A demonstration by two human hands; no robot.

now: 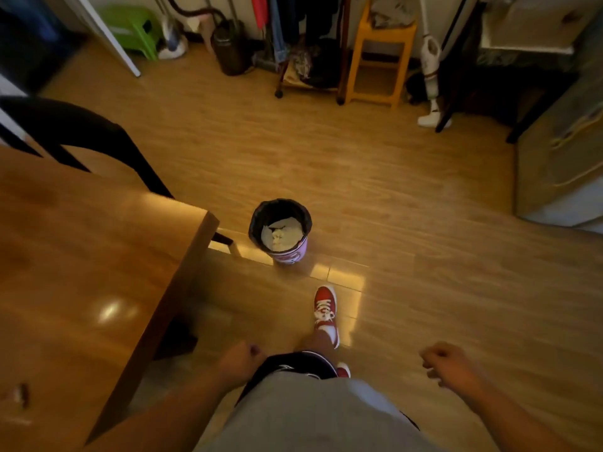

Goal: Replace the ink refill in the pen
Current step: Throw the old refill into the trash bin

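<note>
No pen and no refill show clearly in this view. My left hand [241,358] hangs low near my waist with its fingers curled into a fist; nothing visible sticks out of it. My right hand [445,362] is also low, to the right of my body, fingers curled in, and I see nothing in it. Both hands are blurred. A small waste bin [280,231] with a black liner and crumpled paper inside stands on the floor ahead of me, just beyond my red shoe [326,313].
A wooden table [81,272] fills the left side, its corner close to the bin, with a dark chair [81,135] behind it. At the far wall stand a yellow stool [380,60], a green stool [133,27], a vacuum [430,70] and a clothes rack. A cabinet [561,158] is on the right.
</note>
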